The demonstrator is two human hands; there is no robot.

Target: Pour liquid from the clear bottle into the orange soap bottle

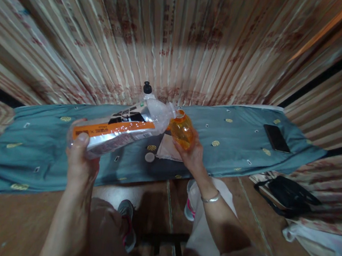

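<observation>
Pleated patterned curtains [188, 34] stand behind a surface draped in teal cloth [230, 152]. Over its left half, the left hand [82, 167] is wrapped around the base end of a large clear bottle [117, 134], thumb flat on the label; gripping there leaves the neck free to lean over. That neck meets or nearly meets the opening of an orange bottle [182, 133] above the middle, which the right hand [194, 153] cups with curled fingers, seemingly to keep the two mouths aligned. Beneath them lies a pale folded piece [170, 148], with a white disc [149, 157] just beside it toward the near edge. Behind, near the far edge, shows a black top [147, 87]. Toward the far right corner lies a dark phone [276, 138], apart from the bottles; past the near edge, a black bag [290, 194] sits low.
</observation>
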